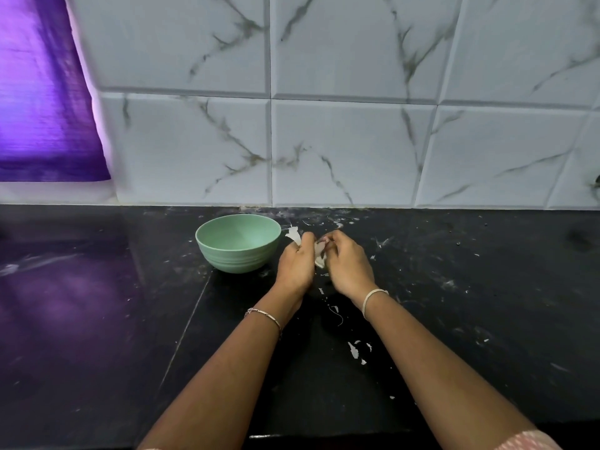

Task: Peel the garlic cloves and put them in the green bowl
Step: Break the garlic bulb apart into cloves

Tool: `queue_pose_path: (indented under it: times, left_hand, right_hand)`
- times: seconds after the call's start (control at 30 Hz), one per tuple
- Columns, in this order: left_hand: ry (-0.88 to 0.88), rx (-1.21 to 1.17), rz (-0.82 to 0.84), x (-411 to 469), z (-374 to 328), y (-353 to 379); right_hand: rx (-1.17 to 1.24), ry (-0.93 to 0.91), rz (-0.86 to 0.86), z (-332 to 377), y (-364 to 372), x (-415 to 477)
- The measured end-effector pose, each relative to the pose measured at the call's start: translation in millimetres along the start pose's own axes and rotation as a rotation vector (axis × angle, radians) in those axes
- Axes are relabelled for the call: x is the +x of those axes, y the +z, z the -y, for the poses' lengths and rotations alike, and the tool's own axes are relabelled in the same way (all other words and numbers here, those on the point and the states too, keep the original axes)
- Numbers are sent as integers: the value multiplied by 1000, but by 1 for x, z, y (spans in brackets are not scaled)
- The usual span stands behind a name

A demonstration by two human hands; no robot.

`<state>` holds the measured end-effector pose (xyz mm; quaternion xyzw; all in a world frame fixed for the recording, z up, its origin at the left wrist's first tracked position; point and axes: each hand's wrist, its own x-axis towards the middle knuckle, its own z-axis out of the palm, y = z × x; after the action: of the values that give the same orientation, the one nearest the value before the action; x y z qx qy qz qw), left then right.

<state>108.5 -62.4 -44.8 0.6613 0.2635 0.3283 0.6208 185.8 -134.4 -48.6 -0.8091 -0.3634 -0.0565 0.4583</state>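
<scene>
I see the left hand (297, 266) and right hand (348, 266) together, both pinching papery garlic (319, 254) just beside the green bowl (238, 259) on the tabletop (470, 303).

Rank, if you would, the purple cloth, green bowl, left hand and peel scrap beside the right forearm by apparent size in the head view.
1. purple cloth, cut off by the frame
2. green bowl
3. left hand, holding garlic
4. peel scrap

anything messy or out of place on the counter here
Yes: white garlic skin flakes lie scattered over the black counter, mostly near the left hand and right hand, which pinch the garlic. That fits peeling. The green bowl stands upright and looks empty.
</scene>
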Motion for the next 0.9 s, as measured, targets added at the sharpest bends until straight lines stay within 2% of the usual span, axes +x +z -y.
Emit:
queue_pose_path:
  times: [0.07,0.13,0.23,0.43,0.57,0.7,0.77,0.9]
  left_hand:
    - [-17,-136,-21,-1,-4,-4]
    - [-66,-211,-13,0,-7,-8]
    - [-157,-228,59,0,-8,-9]
    - [-192,-240,128,-1,-8,-8]
    - [-152,-193,145,-2,-6,-8]
    - [-108,-154,167,0,-1,-4]
    - [-65,-127,194,-1,0,-3]
    - [46,-49,199,-2,2,-2]
  right_hand:
    - [95,93,-66,-8,-8,7]
    - [37,121,-93,-20,-20,12]
    - [-114,75,-39,-31,-29,13]
    - [-132,-32,115,-28,-21,12]
    - [-115,-74,200,-31,-17,11]
    - [-142,-138,80,-21,-21,7]
    - [-110,-122,56,-14,-23,2]
    - [-70,-18,120,0,-22,-7]
